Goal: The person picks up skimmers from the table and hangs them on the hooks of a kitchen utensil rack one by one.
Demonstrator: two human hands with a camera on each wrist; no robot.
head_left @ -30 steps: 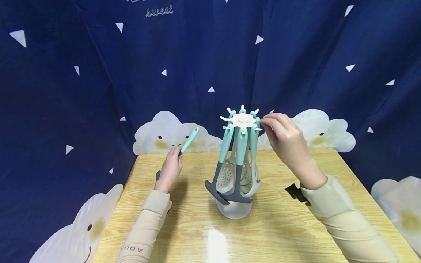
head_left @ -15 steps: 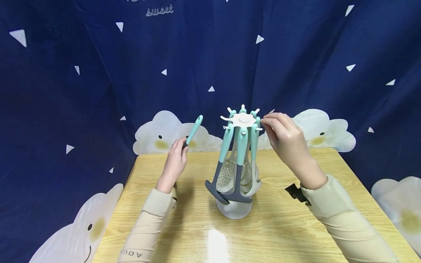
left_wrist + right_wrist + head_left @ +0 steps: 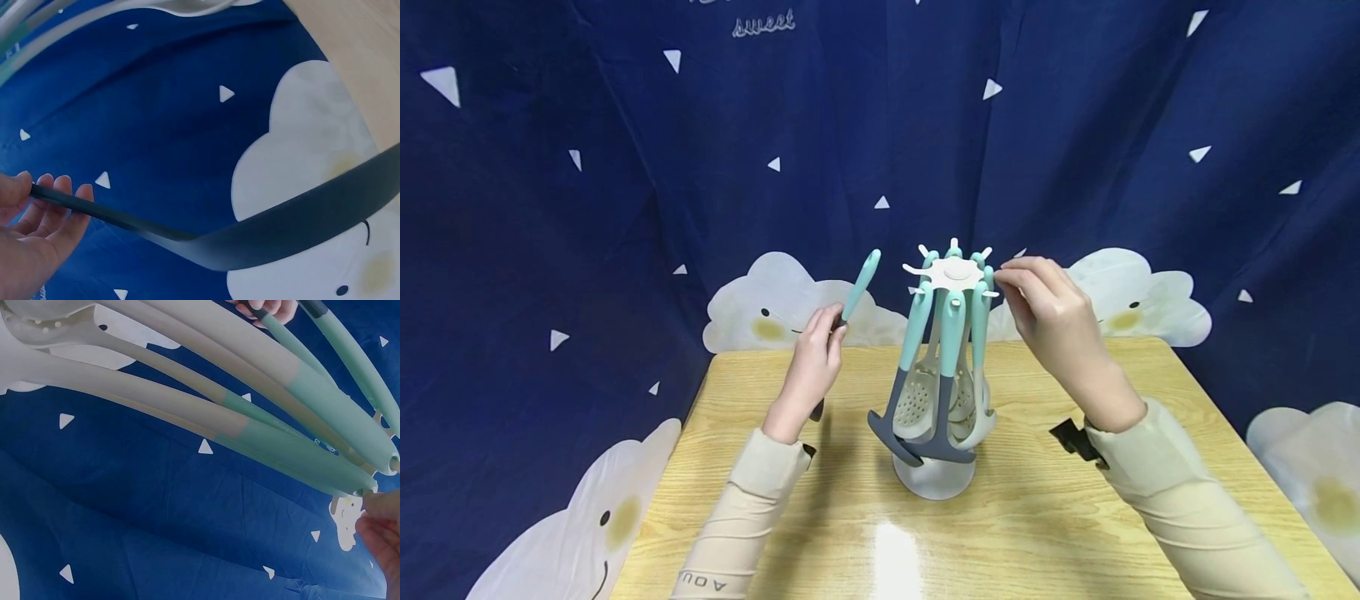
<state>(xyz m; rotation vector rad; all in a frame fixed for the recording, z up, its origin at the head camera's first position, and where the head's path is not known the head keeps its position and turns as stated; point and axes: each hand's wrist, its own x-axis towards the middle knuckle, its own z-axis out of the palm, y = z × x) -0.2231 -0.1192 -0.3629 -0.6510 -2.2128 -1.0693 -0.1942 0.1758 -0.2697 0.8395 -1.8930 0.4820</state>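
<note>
My left hand (image 3: 811,367) grips a spatula (image 3: 861,285) by the dark part just below its teal handle, which points up and right toward the rack. In the left wrist view the spatula's bent dark-grey blade (image 3: 306,215) hangs toward the table. A white utensil rack (image 3: 957,273) stands at the table's middle, teal-handled utensils hanging around it. One hook (image 3: 914,270) on its left side is bare. At the rack's right side, my right hand (image 3: 1060,321) pinches a hook's tip with thumb and fingers, beside a hanging utensil's handle end (image 3: 300,450).
Dark-headed utensils (image 3: 946,417) hang on the near side of the rack, with pale slotted ones (image 3: 914,404) behind. The rack's round white base (image 3: 934,483) rests on the wooden table (image 3: 1045,533). A dark blue curtain (image 3: 820,125) is close behind the table.
My left hand has moved right and up with the spatula, bringing its handle end nearer the rack's bare hook. My right hand and the rack have stayed still.
</note>
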